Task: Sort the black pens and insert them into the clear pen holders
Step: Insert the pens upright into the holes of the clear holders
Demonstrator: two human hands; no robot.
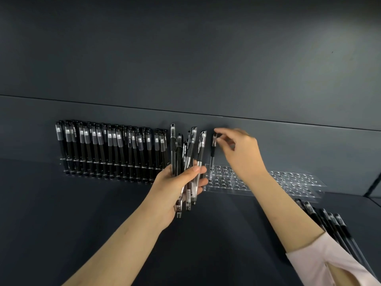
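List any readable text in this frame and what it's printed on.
"TEST 2", first word soft, trailing print blurred: vertical on the caps of several racked pens in the left holder.
Possibly "deli", too blurred to confirm: barrel of one of the held pens in the left hand.
Sticker on another of them: print unreadable.
Nothing else legible.

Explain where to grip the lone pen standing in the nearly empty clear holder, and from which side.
Pinch its cap from above and the right, as the right hand does. The pen stands upright with its lower end sunk in the holder, leaving only the top free, and the left hand holds a bundle on its left.
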